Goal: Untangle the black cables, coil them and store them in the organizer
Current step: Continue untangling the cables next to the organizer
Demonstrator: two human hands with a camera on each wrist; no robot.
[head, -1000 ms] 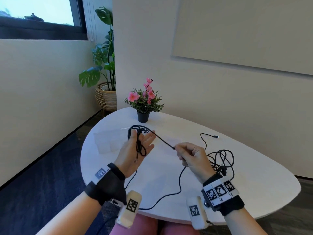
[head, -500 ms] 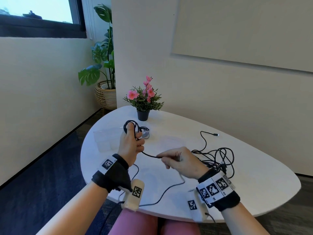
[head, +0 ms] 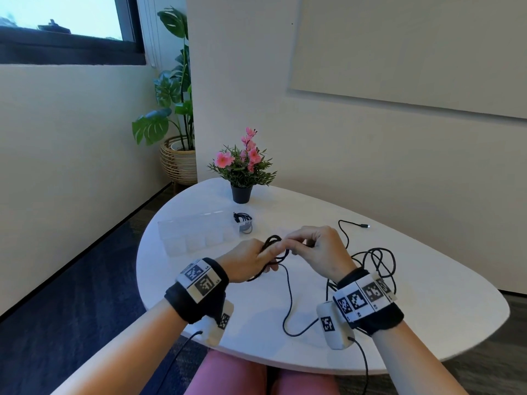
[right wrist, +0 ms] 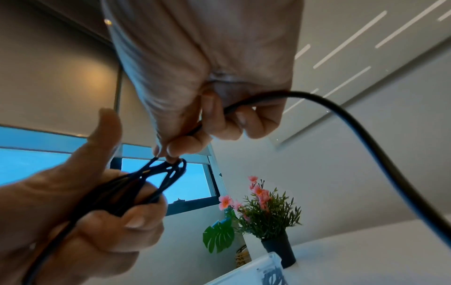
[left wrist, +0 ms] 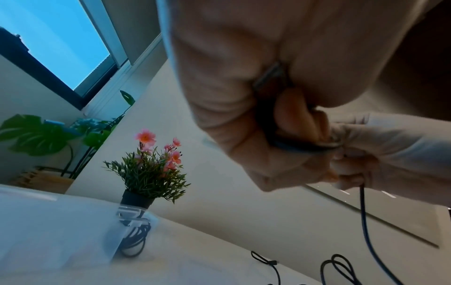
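My left hand [head: 251,259] grips a bundle of black cable loops [head: 274,245] [right wrist: 136,185] above the white table [head: 427,295]. My right hand [head: 316,249] meets it from the right and pinches the same cable [right wrist: 341,119] at the loops' end. The cable's free length [head: 289,303] hangs down onto the table. A tangle of black cables [head: 376,260] lies right of my right hand, with one plug end [head: 365,225] stretched toward the wall. The clear organizer [head: 196,232] lies at the left; its right end compartment holds a coiled cable [head: 243,220].
A small black pot of pink flowers [head: 242,172] stands at the table's far edge, behind the organizer. A large plant in a woven basket [head: 178,161] stands on the floor in the corner. The wall runs close behind the table.
My left hand turned over, lowered and closed round the loops. My right hand slid left along the cable until it met the left hand. The organizer's coiled cable came into sight.
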